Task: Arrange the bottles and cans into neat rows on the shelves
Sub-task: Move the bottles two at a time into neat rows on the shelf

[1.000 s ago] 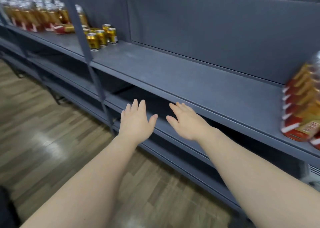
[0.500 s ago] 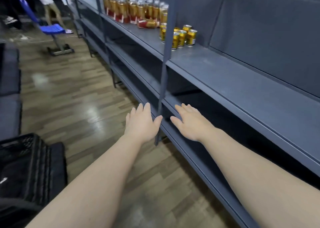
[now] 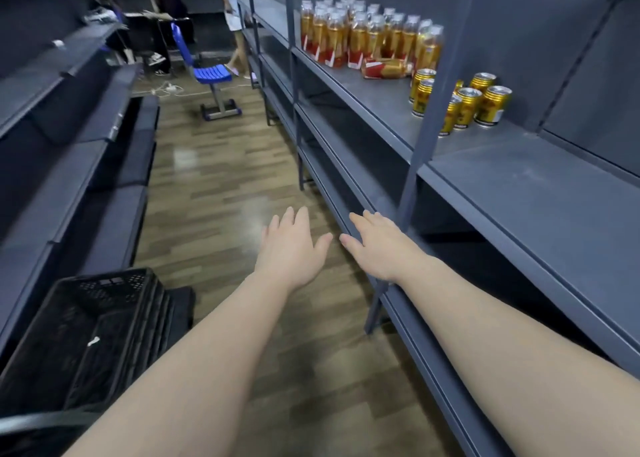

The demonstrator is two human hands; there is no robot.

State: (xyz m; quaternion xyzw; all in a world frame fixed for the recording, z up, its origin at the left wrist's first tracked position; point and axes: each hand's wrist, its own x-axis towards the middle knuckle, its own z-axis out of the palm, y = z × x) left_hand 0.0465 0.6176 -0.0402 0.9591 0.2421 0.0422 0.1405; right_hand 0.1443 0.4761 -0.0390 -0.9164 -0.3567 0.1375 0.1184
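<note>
Left hand (image 3: 291,248), right hand (image 3: 381,248): fingers spread, empty. Bottles (image 3: 363,37), 1 o'clock: one toppled. Cans (image 3: 464,103), 2 o'clock: loose cluster. Risk: hasty reach topples neighbours off shelf (image 3: 374,92) edge.

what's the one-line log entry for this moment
left hand open | right hand open | bottles grouped | fallen bottle lying flat | cans clustered

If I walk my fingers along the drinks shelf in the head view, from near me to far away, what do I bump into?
gold cans → bottle lying on its side → standing bottles
</note>
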